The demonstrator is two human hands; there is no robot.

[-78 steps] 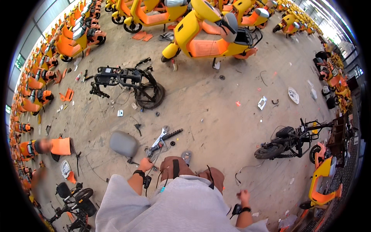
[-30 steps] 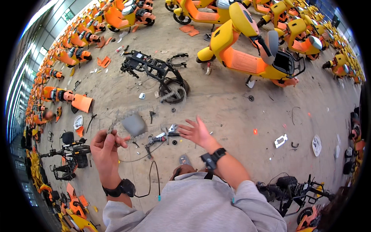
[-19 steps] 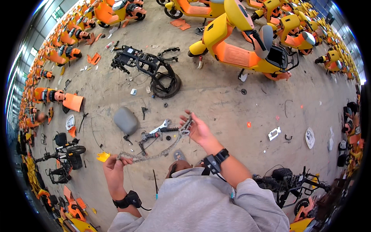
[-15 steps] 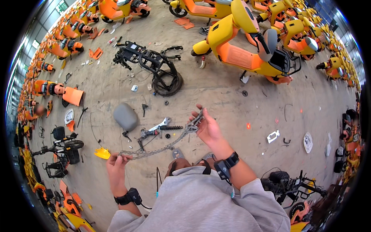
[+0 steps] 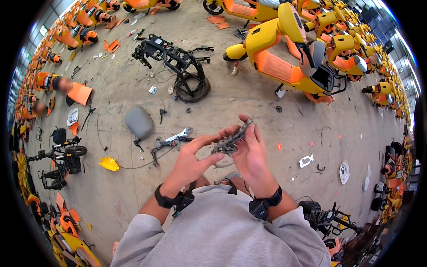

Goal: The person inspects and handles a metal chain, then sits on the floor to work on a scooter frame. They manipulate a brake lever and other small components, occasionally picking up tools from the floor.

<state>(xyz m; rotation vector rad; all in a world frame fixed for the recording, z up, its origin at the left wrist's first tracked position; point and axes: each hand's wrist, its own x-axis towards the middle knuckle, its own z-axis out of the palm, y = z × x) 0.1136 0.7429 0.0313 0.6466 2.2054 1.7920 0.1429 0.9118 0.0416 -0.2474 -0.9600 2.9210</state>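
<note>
Gathered in front of my chest is a grey chain-like strand [image 5: 231, 141], bunched into a short thick bundle. My left hand [image 5: 192, 156] grips its left end, with the thumb below and the fingers above. Around the upper right end, my right hand [image 5: 251, 155] is closed, its thumb pressed on the bundle. A thin pale loop hangs under the hands. On the floor beyond my left hand lie a wrench [image 5: 182, 134] and a black shock absorber [image 5: 171, 142], partly hidden by that hand.
A grey scooter seat [image 5: 139, 122] and a yellow plastic piece [image 5: 108, 163] lie to the left. Ahead are a stripped black scooter frame [image 5: 171, 60] and a yellow-orange scooter [image 5: 278, 64]. More scooters crowd both sides; a black frame [image 5: 329, 216] lies at lower right.
My left hand has moved right and up to meet the right hand. The strand, stretched between them before, is now folded into a bundle.
</note>
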